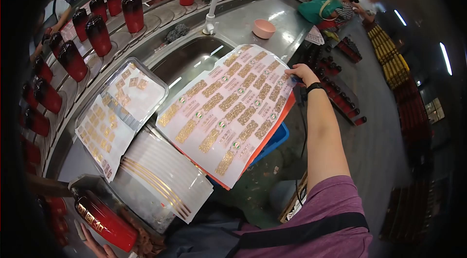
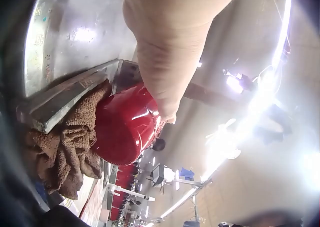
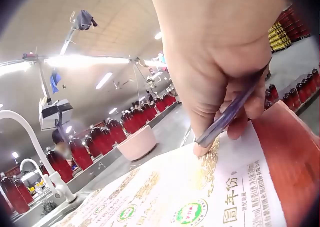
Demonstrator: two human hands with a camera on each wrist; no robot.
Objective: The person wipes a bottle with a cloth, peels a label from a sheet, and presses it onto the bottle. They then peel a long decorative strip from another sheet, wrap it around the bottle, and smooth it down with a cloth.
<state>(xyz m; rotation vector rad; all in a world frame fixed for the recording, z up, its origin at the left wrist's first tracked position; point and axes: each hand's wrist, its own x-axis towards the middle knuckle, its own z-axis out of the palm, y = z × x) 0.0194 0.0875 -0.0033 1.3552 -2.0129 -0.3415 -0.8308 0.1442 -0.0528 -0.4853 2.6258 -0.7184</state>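
Observation:
A glossy red bottle (image 1: pixel 104 221) with gold characters lies at the lower left. My left hand (image 1: pixel 96 244) lies along its side, the visible fingers fairly straight; in the left wrist view the hand (image 2: pixel 167 92) touches the bottle (image 2: pixel 127 127) and its fingertips are mostly hidden. My right hand (image 1: pixel 304 74) is at the far right corner of a large sheet of gold decals (image 1: pixel 228 107). In the right wrist view that hand (image 3: pixel 225 82) holds a thin purplish tool (image 3: pixel 232 112), its fingertips at the sheet's edge.
Left of the sheet are a clear tray (image 1: pixel 163 90) and a smaller decal sheet (image 1: pixel 103 134). Behind lie a sink (image 1: pixel 187 58), a white faucet (image 1: pixel 210 14) and a pink bowl (image 1: pixel 263 28). A brown cloth (image 2: pixel 75 142) hangs beside the bottle. Bottles line the conveyor.

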